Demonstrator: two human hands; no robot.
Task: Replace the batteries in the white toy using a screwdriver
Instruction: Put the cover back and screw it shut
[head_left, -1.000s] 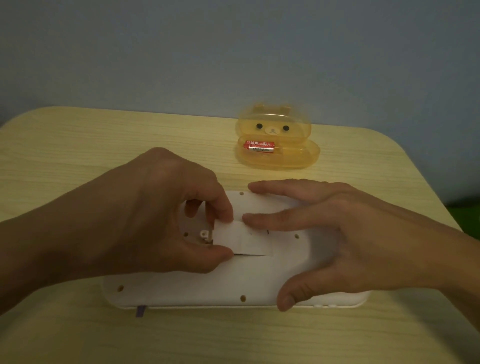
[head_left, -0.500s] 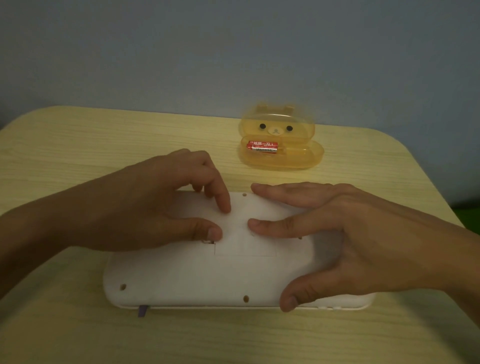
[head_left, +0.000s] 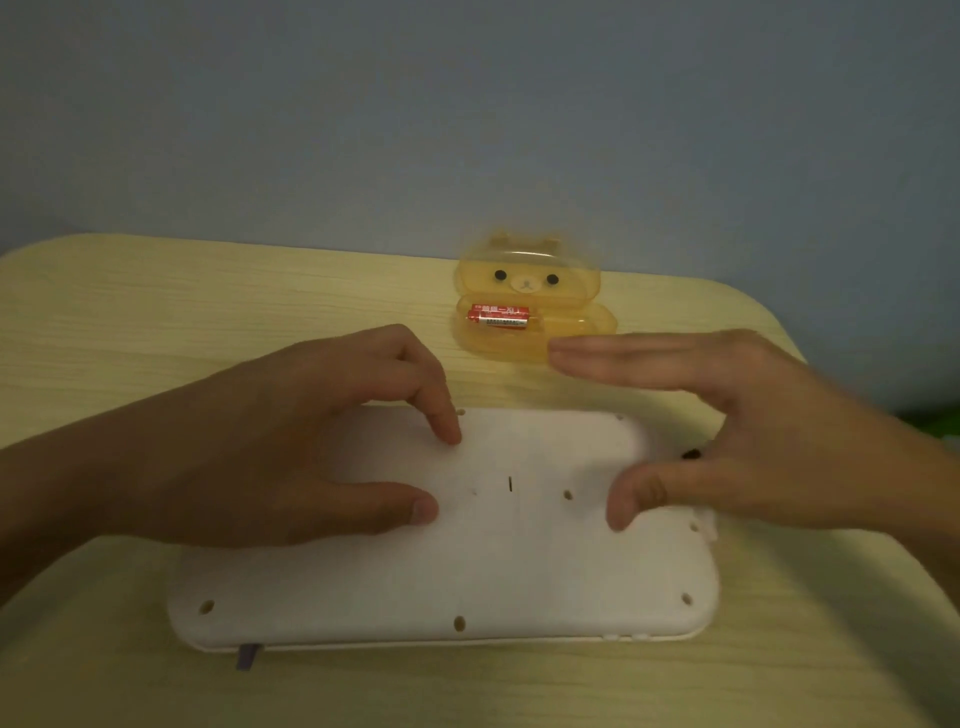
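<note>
Lying flat on the pale wooden table (head_left: 104, 332), close to the near edge: the white toy (head_left: 467, 561), back side up, long side running left to right. Small screw holes dotted along its rim and near the middle, plus a short dark slit at the centre. A bit of purple tab (head_left: 247, 657) poking out from under the near left edge.

Resting on the left part of the toy: the left hand (head_left: 291, 441), palm down, forefinger tip and thumb tip pressed on the white back, fingers loosely curled, nothing gripped between them.

Hovering over the right end of the toy: the right hand (head_left: 727, 426), blurred, fingers stretched out flat toward the left, thumb spread below them and pointing toward the toy's middle, wide apart and empty. Hard to say whether the thumb touches the plastic. A small dark thing (head_left: 691, 454) just beside the toy's right edge, under that hand, too blurred to name.

Farther back, beyond the toy and just past the right fingertips: a clear orange bear-faced case (head_left: 530, 275), lid standing upright, with a red battery (head_left: 498, 316) lying sideways in its lower half.

Behind the table, a plain grey-blue wall (head_left: 467, 104).
</note>
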